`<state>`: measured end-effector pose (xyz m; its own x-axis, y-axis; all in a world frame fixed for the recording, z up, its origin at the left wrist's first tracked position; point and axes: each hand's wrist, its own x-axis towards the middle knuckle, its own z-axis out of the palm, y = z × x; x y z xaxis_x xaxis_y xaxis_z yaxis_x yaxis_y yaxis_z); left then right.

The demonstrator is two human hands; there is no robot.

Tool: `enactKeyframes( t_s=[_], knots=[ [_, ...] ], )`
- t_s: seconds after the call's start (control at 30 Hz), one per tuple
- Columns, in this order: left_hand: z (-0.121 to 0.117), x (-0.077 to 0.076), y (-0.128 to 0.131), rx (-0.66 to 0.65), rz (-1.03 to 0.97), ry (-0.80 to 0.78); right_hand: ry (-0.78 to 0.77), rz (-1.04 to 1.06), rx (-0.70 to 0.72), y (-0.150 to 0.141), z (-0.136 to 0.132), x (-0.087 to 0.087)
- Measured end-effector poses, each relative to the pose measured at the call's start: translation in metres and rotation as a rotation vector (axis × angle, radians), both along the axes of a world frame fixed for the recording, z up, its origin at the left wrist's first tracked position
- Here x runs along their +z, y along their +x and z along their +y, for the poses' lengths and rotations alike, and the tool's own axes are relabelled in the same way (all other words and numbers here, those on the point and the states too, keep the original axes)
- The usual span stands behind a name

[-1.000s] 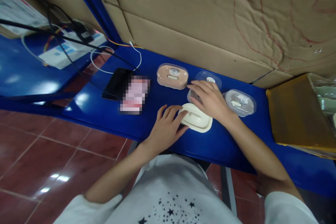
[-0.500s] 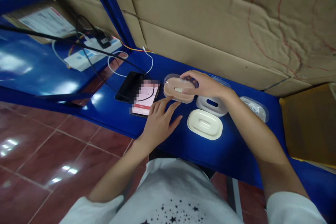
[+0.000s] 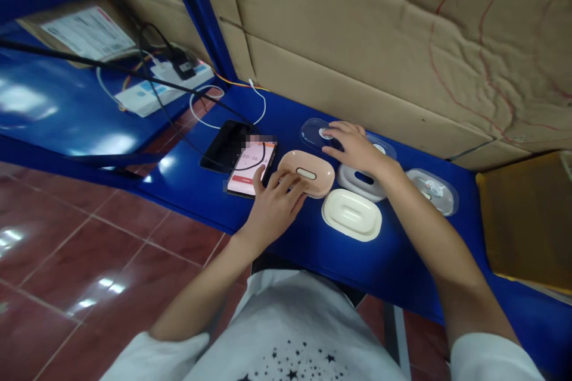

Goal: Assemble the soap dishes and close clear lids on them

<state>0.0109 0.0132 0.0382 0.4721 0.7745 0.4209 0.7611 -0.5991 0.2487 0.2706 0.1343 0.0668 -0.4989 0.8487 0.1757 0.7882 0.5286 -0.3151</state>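
Half a second ago the clear cover sat over the peach box under your right hand; now the clear plastic oval cover with a round white sticker is off and beyond it, and the peach oval plastic box with a pale centre piece has come nearer to you, its top bare; your left hand, then beside the box, now has its fingers bent over the near left edge; your right hand is partly open, thumb apart from the fingers, fingertips at the cover's right end; whether either hand grips or only touches, I cannot tell.

The cream oval plastic piece lies just right of the box, on the blue tabletop; your left fingers hide the box's left end; your right hand and forearm partly hide the greyish-white oval container with a dark slot and the clear plastic piece behind it, and cross the left edge of the clear-topped oval container; the phone is partly pixelated, close to your left thumb.
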Motion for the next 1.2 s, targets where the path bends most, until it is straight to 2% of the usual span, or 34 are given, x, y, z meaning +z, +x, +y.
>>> enactKeyframes(
  t_s=[0.1, 0.17, 0.27, 0.4, 0.57, 0.73, 0.87, 0.97, 1.07, 1.2],
  knots=[
    [0.003, 0.001, -0.001, -0.037, -0.052, 0.006, 0.021, 0.046, 0.102, -0.012, -0.042, 0.018],
    [0.006, 0.002, 0.000, -0.052, -0.087, 0.009, -0.069, 0.034, 0.205, -0.022, -0.066, 0.027],
    [0.007, 0.003, 0.002, -0.064, -0.128, 0.044, -0.184, -0.032, 0.285, -0.031, -0.085, 0.029],
    [0.000, 0.003, 0.003, -0.030, -0.150, 0.119, -0.220, -0.033, 0.288, -0.031, -0.086, 0.025],
    [-0.015, -0.002, -0.002, 0.014, -0.167, 0.146, -0.163, 0.034, 0.231, -0.027, -0.079, 0.029],
    [-0.021, -0.007, -0.006, -0.103, 0.048, -0.023, -0.086, 0.046, 0.131, -0.026, -0.062, 0.026],
    [-0.030, -0.008, -0.016, -0.161, 0.044, -0.052, -0.061, -0.013, 0.112, -0.028, -0.051, 0.014],
    [-0.037, -0.006, -0.025, -0.191, 0.023, -0.060, -0.043, -0.062, 0.137, -0.028, -0.052, 0.008],
    [-0.039, -0.004, -0.029, -0.202, 0.019, -0.061, -0.037, -0.056, 0.156, -0.025, -0.063, 0.014],
    [-0.034, -0.004, -0.026, -0.185, 0.012, -0.042, -0.023, 0.002, 0.168, -0.006, -0.088, 0.033]
  ],
)
